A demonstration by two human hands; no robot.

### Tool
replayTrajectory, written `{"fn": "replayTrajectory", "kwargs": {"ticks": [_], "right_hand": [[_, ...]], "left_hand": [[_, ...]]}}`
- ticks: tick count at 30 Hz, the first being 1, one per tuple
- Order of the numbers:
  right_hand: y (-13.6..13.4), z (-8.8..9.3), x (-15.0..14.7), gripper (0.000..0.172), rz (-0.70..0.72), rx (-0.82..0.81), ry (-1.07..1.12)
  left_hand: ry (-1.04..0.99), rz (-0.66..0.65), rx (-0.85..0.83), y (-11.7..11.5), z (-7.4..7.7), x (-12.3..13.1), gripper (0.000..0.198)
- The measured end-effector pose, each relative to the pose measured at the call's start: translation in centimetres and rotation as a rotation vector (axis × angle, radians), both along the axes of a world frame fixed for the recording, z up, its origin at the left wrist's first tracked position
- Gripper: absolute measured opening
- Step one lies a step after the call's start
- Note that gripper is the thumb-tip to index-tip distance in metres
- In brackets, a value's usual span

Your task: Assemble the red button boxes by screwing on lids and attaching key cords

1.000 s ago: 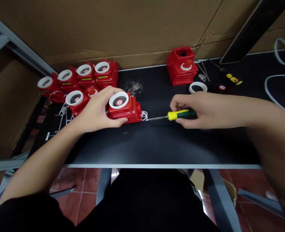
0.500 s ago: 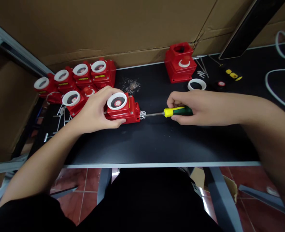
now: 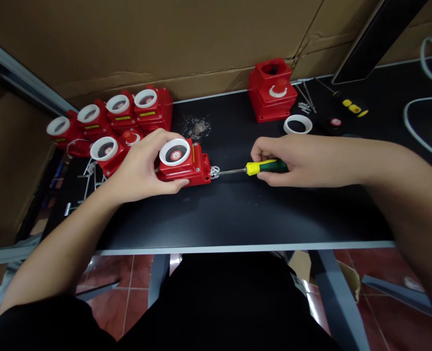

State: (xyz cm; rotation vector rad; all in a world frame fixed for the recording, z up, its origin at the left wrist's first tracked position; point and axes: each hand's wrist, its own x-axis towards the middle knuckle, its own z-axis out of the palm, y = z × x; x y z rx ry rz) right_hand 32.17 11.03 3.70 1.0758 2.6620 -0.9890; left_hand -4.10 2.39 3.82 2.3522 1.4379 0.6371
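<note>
My left hand (image 3: 141,168) is closed around a red box (image 3: 188,165) with a white ring on top, pressing it onto the black table (image 3: 238,214). My right hand (image 3: 292,158) grips the yellow and green handle of a screwdriver (image 3: 263,167) lying level. Its metal tip meets the box's right side, where a small white wire loop (image 3: 215,171) sticks out.
Several finished red boxes with white rings (image 3: 109,122) crowd the back left. An open red box with a red button (image 3: 272,90) stands at the back, a loose white ring (image 3: 297,124) and screws beside it. White cable (image 3: 417,131) loops far right. Cardboard (image 3: 183,39) walls the back.
Both hands, the box and the screwdriver keep the same hold; the whole scene has slid slightly left and up in view as my head moved.
</note>
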Motion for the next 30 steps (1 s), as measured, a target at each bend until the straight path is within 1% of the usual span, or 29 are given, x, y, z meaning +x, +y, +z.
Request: {"fn": "replayTrajectory", "kwargs": {"ticks": [4, 11, 18, 23, 30], "right_hand": [[-0.1, 0.1, -0.1, 0.028, 0.007, 0.003, 0.004], [-0.3, 0.2, -0.2, 0.024, -0.001, 0.007, 0.048], [0.0, -0.2, 0.0, 0.022, 0.027, 0.045, 0.045], [0.1, -0.6, 0.2, 0.02, 0.062, 0.076, 0.101], [-0.2, -1.0, -0.4, 0.029, 0.075, 0.174, 0.161]], "left_hand": [[0.005, -0.022, 0.02, 0.1, -0.1, -0.2, 0.061], [0.014, -0.03, 0.05, 0.1, -0.4, -0.4, 0.057], [0.006, -0.044, 0.056, 0.2, -0.6, -0.4, 0.057], [-0.001, -0.059, 0.051, 0.3, -0.7, -0.7, 0.06], [0.008, -0.06, 0.044, 0.1, -0.6, -0.5, 0.06]]}}
